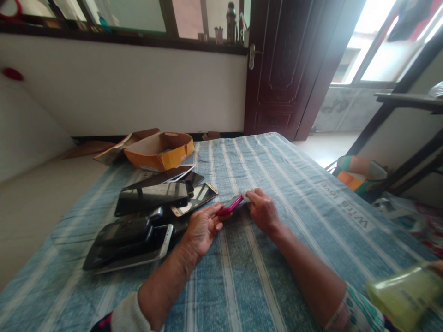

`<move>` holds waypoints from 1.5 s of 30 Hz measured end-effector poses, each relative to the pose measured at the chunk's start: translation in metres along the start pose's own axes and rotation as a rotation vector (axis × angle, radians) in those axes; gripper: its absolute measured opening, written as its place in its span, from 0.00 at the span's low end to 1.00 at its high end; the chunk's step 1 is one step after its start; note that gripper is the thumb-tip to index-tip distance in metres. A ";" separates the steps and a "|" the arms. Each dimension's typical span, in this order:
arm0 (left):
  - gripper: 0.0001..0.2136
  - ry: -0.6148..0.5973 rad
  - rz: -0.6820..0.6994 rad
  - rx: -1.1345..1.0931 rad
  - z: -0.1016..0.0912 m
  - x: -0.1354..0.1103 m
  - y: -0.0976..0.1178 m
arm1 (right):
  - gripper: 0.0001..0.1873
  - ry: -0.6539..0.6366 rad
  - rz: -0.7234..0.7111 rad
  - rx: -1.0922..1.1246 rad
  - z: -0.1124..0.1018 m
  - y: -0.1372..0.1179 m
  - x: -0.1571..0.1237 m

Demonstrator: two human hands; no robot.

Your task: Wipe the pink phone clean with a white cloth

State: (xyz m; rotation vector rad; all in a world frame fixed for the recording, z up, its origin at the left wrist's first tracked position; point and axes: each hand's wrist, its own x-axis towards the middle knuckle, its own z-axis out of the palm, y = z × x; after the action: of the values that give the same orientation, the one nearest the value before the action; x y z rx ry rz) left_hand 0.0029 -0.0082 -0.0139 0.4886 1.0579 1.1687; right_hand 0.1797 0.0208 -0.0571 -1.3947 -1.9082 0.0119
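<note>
A small phone with a bright pink edge (pixel 231 205) is gripped at its near end by my left hand (pixel 204 226), thumb on top and fingers beneath. My right hand (pixel 263 210) pinches a white tissue or cloth (pixel 248 194) against the phone's far end. Just left of my left hand lies a gold-rimmed phone (pixel 197 199), its screen reflecting light. Beyond it a large black tablet (pixel 152 198) rests on other dark devices. A silver-edged white device (pixel 168 242) sits nearer me, under a black phone-like object (pixel 122 232).
An open orange cardboard box (pixel 161 154) stands at the table's far left. The striped blue cloth (pixel 294 276) covers the table. A yellow translucent plastic bag (pixel 404 295) lies at the right edge. Behind are a dark red door (pixel 280 69) and a thermos (pixel 231 23) on a ledge.
</note>
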 end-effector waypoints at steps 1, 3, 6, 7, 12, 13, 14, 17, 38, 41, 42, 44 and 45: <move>0.04 0.002 -0.006 -0.001 0.000 0.000 0.000 | 0.15 0.005 0.004 0.014 0.000 0.000 0.000; 0.04 0.001 -0.010 -0.006 0.000 0.000 0.001 | 0.15 0.022 -0.014 0.016 -0.001 -0.002 -0.001; 0.04 -0.013 -0.010 -0.011 0.001 -0.001 0.001 | 0.15 0.052 -0.106 -0.032 -0.004 -0.013 -0.004; 0.04 -0.018 -0.009 -0.012 0.001 -0.001 0.001 | 0.15 0.061 -0.144 -0.054 -0.005 -0.018 -0.005; 0.07 -0.025 -0.009 -0.045 0.000 -0.001 0.002 | 0.16 0.109 -0.324 -0.107 -0.010 -0.045 -0.013; 0.07 -0.028 -0.013 -0.061 -0.001 0.000 0.002 | 0.16 0.124 -0.358 -0.113 -0.010 -0.049 -0.015; 0.08 -0.034 -0.015 -0.077 -0.002 0.001 0.001 | 0.16 0.135 -0.390 -0.118 -0.010 -0.053 -0.016; 0.09 -0.054 -0.001 -0.107 -0.003 0.003 0.000 | 0.14 0.148 -0.463 -0.137 -0.011 -0.061 -0.020; 0.09 -0.005 0.083 0.187 0.006 -0.003 -0.003 | 0.14 0.041 -0.146 -0.170 -0.006 -0.013 -0.003; 0.14 0.038 0.127 0.291 0.009 -0.003 -0.006 | 0.15 0.017 -0.061 -0.076 -0.004 -0.010 -0.003; 0.14 0.051 0.143 0.309 0.009 -0.003 -0.006 | 0.15 0.021 -0.034 -0.024 -0.003 -0.010 -0.003; 0.15 0.059 0.154 0.324 0.008 -0.002 -0.005 | 0.15 0.045 0.022 0.100 -0.002 -0.007 -0.001; 0.15 0.059 0.151 0.320 0.006 -0.001 -0.004 | 0.15 0.061 0.056 0.164 -0.001 -0.006 0.000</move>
State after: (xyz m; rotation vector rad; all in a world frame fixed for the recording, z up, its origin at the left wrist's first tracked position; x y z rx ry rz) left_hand 0.0103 -0.0095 -0.0134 0.7998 1.2856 1.1554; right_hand 0.1753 0.0180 -0.0533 -1.3223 -1.7764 0.1481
